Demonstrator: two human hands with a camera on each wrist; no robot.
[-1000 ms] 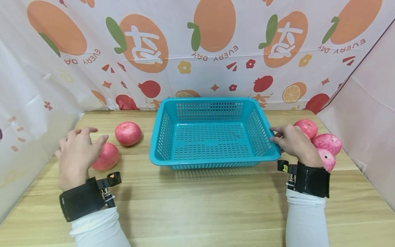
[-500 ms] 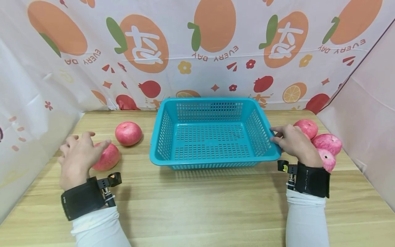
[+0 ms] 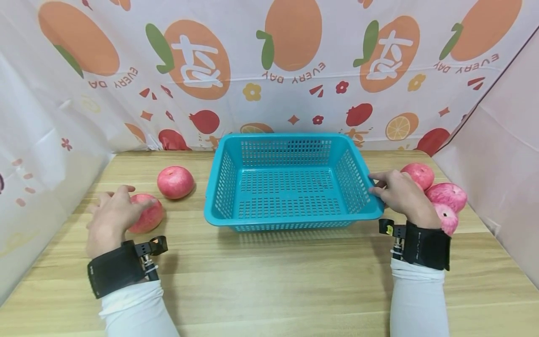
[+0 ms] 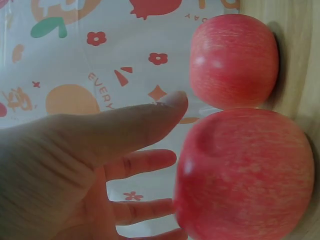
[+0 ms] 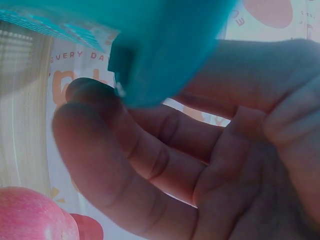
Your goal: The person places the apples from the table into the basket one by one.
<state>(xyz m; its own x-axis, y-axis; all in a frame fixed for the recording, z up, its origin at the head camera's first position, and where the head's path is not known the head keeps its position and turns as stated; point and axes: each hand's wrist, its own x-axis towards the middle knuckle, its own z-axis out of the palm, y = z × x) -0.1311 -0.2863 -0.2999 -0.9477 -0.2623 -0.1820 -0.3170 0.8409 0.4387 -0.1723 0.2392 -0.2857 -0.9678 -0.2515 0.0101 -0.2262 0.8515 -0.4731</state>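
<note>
My left hand (image 3: 113,217) is spread beside the nearer red apple (image 3: 149,216) on the table's left side, its thumb overlapping the fruit in the head view. In the left wrist view this apple (image 4: 245,175) fills the lower right, with fingertips right at its edge and nothing held. A second apple (image 3: 175,182) sits just behind it. At the right, my right hand (image 3: 400,194) grips the rim of a blue plastic basket (image 3: 290,223). The right wrist view shows fingers (image 5: 90,150) curled beneath the basket's rim (image 5: 170,60). The basket holds nothing.
Several apples cluster beyond my right hand, among them a streaked apple (image 3: 447,196). The wooden table (image 3: 278,285) meets a fruit-printed curtain (image 3: 252,61) at the back. White sheeting (image 3: 501,173) borders the right side.
My left hand has shifted slightly right and lowered toward the nearer apple, the thumb now overlapping it more. The right hand, basket and apples stay where they were.
</note>
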